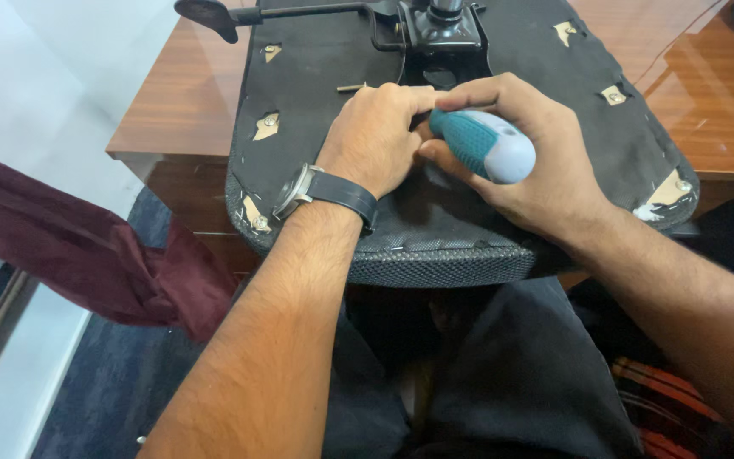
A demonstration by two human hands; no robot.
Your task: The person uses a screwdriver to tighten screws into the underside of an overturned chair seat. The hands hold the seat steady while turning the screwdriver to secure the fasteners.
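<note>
An upturned office chair seat (460, 221), black cloth underside with a mesh rim, lies on a wooden desk (189, 110). My right hand (537, 166) grips a screwdriver (482, 144) with a teal and white handle, its tip hidden behind my fingers. My left hand (375, 136), a dark watch on its wrist, is closed around the screwdriver's shaft near the seat's middle. A loose bolt (352, 87) lies just beyond my left hand. The black metal mechanism (439, 30) with a lever (214, 17) sits at the far end.
Small metal brackets with screws (267, 126) dot the seat's corners. A maroon cloth (87, 246) hangs at the left over blue carpet. The desk's front edge runs under the seat; my dark-trousered lap is below.
</note>
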